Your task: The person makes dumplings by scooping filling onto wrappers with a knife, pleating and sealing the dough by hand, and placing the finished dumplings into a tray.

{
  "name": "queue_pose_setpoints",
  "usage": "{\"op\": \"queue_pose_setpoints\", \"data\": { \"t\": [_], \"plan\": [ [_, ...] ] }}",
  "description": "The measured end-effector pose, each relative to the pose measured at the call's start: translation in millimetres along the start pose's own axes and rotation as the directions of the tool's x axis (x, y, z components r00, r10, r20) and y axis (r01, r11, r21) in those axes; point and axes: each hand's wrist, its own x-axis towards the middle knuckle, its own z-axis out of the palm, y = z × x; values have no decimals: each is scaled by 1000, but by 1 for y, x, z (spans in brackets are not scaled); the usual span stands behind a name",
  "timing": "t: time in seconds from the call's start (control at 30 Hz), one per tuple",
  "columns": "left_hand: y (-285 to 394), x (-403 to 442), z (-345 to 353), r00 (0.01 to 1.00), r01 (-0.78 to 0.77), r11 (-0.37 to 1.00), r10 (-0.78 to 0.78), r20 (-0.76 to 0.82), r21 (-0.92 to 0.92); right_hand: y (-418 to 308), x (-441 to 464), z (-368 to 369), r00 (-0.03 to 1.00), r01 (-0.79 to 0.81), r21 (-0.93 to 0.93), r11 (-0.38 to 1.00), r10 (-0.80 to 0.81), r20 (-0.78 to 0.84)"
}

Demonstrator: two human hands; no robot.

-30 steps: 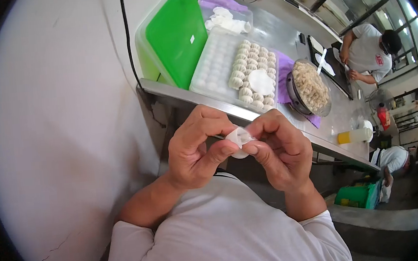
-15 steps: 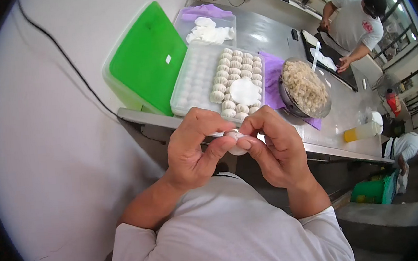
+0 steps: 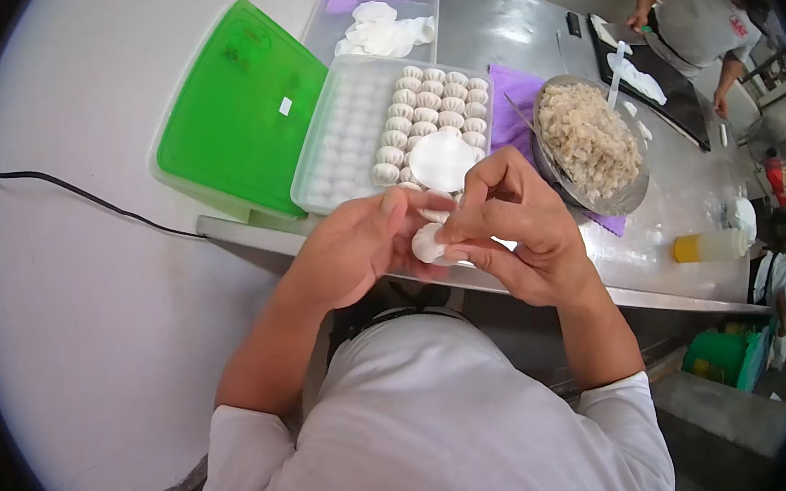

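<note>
Through the head camera I see the right hand [image 3: 526, 235] pinching a small pleated dumpling [image 3: 427, 245] between thumb and fingertips, just over the near edge of the metal table [image 3: 495, 20]. The left hand [image 3: 347, 249] is loosely spread beside it, fingers blurred, and I can't tell whether they touch the dumpling. Right behind the hands I have a clear plastic tray [image 3: 304, 195], with rows of pleated dumplings [image 3: 428, 100] on its right side and a white round wrapper [image 3: 442, 160] lying over some of them. Left of the tray, a green lid [image 3: 244, 109] stands tilted near the wall. To the right, a bowl [image 3: 627, 197] heaped with pale filling [image 3: 588, 138] sits partly on a purple cloth [image 3: 512, 93]. Farther right I make out a bottle of yellow liquid [image 3: 709, 246], and across the table a co-worker [image 3: 697, 5] stands by a black board [image 3: 673, 108].
</note>
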Motion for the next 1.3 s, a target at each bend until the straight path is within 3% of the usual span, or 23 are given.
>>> {"op": "queue_pose_setpoints", "data": {
  "t": [0.1, 0.17, 0.23, 0.3, 0.37, 0.43, 0.5, 0.6, 0.67, 0.87, 0.93, 1.07, 1.1, 1.13, 1.17, 1.2, 1.27, 1.3],
  "plan": [
    [-7, 22, -31, 992, 47, 999, -44, 114, -16, 18, -4, -4, 995, -97, -58, 994, 97, -6],
    [-2, 29, -39, 995, 4, 1000, -3, 98, -9, 27, -4, 0, 992, -113, -56, 992, 109, -60],
    [5, 35, -38, 992, -127, 984, 129, -8, 128, 34, -11, 9, 884, -408, 297, 863, 455, -109],
    [8, 40, -41, 990, -138, 981, 138, 11, 138, 39, -7, 20, 876, -405, 297, 864, 460, -143],
    [10, 44, -41, 984, -173, 951, 176, 11, 255, 41, -2, 29, 810, -528, 211, 823, 562, -164],
    [14, 47, -44, 981, -193, 943, 189, 43, 270, 44, 5, 40, 819, -513, 120, 850, 527, -225],
    [17, 51, -47, 976, -218, 933, 208, 65, 287, 49, 11, 47, 867, -412, -61, 909, 371, -334],
    [19, 56, -52, 961, -276, 902, 250, 119, 332, 53, 16, 56, 848, -420, -47, 906, 373, -377],
    [22, 56, -53, 966, -257, 878, 252, 65, 404, 53, 20, 59, 825, -457, -36, 889, 409, -390],
    [32, 59, -52, 927, -373, 843, 354, 122, 387, 55, 38, 64, 797, -455, 33, 890, 423, -430],
    [37, 64, -53, 920, -384, 831, 383, 88, 401, 65, 43, 63, 826, -398, 6, 917, 361, -434],
    [52, 66, -70, 887, -404, 781, 462, -6, 476, 75, 61, 54, 741, -530, 388, 754, 634, -220],
    [56, 66, -76, 853, -424, 736, 520, -39, 528, 76, 64, 45, 745, -596, 273, 755, 647, -162],
    [58, 65, -86, 824, -416, 686, 562, -73, 597, 87, 63, 43, 805, -576, -39, 816, 559, -197],
    [60, 61, -93, 822, -410, 685, 563, -80, 602, 99, 60, 45, 865, -501, -349, 792, 460, -200],
    [61, 57, -99, 840, -350, 686, 531, -110, 637, 105, 59, 50, 866, -500, -342, 796, 461, -194],
    [58, 49, -108, 851, -281, 686, 501, -155, 672, 115, 60, 65, 891, -280, -805, 523, 453, -16],
    [55, 46, -111, 858, -252, 649, 492, -144, 718, 122, 59, 73, 893, -276, -801, 531, 451, -8]
  ]
}}
